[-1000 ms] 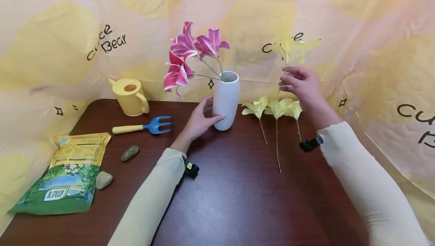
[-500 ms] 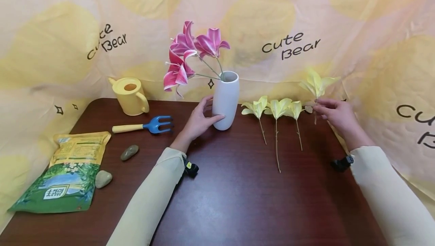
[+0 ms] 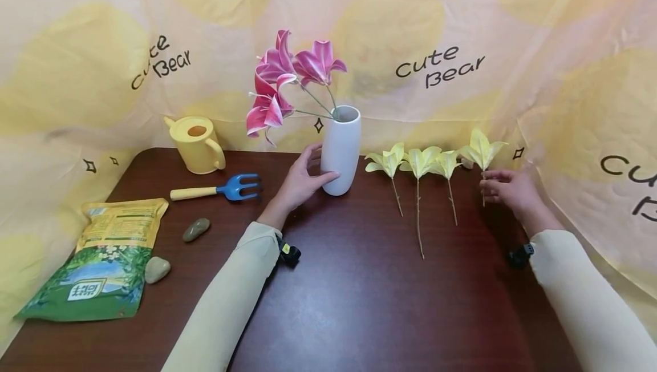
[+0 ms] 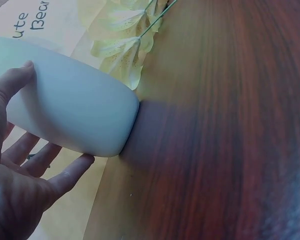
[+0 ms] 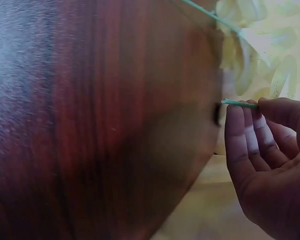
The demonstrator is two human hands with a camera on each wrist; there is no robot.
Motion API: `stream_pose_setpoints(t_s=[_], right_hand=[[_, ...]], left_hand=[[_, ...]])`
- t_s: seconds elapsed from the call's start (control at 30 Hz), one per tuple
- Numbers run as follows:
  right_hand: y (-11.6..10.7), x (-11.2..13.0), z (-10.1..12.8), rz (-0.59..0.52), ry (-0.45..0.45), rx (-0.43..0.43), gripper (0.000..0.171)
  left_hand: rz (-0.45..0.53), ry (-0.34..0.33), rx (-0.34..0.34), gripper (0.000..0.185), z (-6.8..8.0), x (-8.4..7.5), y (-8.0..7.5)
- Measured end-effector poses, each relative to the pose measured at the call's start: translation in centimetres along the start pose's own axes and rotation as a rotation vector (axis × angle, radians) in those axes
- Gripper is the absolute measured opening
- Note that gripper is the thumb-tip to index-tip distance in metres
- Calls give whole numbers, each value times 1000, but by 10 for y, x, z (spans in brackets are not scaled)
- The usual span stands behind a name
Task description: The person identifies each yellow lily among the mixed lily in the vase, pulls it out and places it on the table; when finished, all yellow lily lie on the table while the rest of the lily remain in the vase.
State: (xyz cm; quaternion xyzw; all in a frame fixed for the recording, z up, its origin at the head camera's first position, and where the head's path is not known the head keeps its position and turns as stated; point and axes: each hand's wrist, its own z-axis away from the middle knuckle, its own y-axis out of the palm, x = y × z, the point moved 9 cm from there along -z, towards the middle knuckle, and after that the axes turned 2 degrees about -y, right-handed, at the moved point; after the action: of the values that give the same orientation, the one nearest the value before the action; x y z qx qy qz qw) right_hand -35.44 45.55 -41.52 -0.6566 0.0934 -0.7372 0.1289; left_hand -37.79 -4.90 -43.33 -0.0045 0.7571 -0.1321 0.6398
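Note:
My left hand wraps the lower body of a white vase standing on the dark wooden table; the left wrist view shows the thumb over the vase and the fingers under it. Pink lilies stand in the vase. My right hand pinches the thin stem of a yellow flower low over the table's right side. To its left, three yellow flowers lie side by side on the table.
A yellow watering can stands at the back left, with a blue hand fork in front of it. Two stones and a green and yellow bag lie at the left. A printed cloth backdrop closes in the back and right.
My right hand has carried the yellow flower from high in the air down and to the right, close to the table beside the three lying flowers. My left hand has stayed on the vase.

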Motion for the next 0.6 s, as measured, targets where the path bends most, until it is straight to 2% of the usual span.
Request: stream_pose_setpoints(t_s=[0.2, 0.37, 0.6], right_hand=[[2, -28, -8, 106, 16, 53, 37], [6, -36, -10, 107, 25, 82, 37], [3, -46, -10, 101, 34, 69, 31]], left_hand=[[15, 4, 9, 81, 1, -2, 1], [17, 7, 15, 81, 2, -3, 2], [11, 0, 12, 82, 1, -3, 0]])
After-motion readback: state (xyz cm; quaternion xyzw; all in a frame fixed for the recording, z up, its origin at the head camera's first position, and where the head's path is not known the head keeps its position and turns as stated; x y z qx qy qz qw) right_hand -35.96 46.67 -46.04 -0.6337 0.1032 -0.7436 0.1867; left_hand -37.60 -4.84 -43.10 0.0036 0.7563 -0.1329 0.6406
